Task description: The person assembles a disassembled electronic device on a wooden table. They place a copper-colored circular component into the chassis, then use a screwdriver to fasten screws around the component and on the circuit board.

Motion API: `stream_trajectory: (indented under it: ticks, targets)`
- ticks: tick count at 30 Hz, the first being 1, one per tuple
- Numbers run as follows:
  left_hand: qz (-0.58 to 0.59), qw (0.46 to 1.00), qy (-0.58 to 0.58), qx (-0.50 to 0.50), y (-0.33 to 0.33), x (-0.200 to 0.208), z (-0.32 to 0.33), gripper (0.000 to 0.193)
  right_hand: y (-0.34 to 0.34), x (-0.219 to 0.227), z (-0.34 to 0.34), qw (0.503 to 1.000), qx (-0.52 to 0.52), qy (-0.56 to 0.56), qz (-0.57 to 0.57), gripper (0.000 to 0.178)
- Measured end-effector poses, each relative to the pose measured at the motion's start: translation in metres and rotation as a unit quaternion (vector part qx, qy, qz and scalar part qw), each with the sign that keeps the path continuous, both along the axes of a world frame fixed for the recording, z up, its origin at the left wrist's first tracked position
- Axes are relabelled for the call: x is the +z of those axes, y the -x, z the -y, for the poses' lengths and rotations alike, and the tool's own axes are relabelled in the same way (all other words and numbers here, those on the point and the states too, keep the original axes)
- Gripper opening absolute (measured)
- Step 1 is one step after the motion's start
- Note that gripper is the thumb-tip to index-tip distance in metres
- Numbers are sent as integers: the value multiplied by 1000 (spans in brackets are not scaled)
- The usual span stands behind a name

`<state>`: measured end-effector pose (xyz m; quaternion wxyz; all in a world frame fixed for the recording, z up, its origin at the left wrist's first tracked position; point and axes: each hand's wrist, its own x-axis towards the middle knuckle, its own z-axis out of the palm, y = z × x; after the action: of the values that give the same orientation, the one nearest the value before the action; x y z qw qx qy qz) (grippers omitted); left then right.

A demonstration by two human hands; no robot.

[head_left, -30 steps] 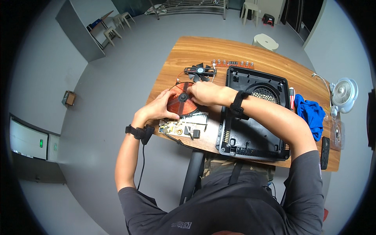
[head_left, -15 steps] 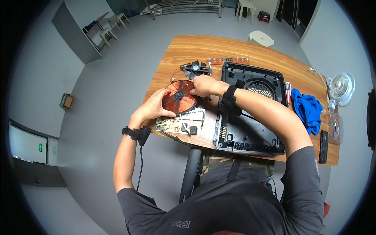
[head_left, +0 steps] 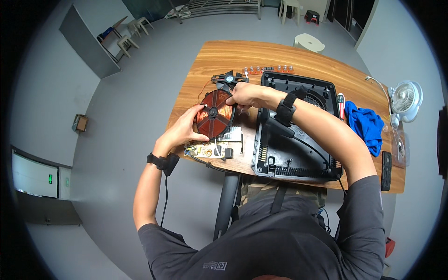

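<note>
Wooden table point(head_left: 289, 55): I clamp the copper coil point(head_left: 213, 113) between left hand point(head_left: 183, 127) and right hand point(head_left: 246, 94); coil, circuit board point(head_left: 200, 150) and fan point(head_left: 230, 79) all lie outside the open housing point(head_left: 290, 151).

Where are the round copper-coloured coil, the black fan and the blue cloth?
Round copper-coloured coil point(head_left: 213, 112): head view, on its dark central hub.
Black fan point(head_left: 229, 79): head view, on its hub, between the blades.
Blue cloth point(head_left: 365, 128): head view, on the middle of its crumpled folds.
</note>
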<state>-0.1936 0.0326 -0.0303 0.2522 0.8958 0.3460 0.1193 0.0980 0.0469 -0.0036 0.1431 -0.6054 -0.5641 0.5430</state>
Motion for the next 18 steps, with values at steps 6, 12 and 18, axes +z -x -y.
stream_trajectory:
  ticks: [6, 12, 18]
  targets:
    - [-22, 992, 123, 35, 5, 19, 26, 113, -22, 0, 22, 989, -69, 43, -121, 21]
    - [-98, 991, 88, -4, 5, 32, 58, 89, -35, 9, 42, 976, -94, 49, -188, 16]
    - [-129, 991, 41, -6, -6, 30, 75, 78, -34, 40, 78, 972, -130, 18, -195, 18]
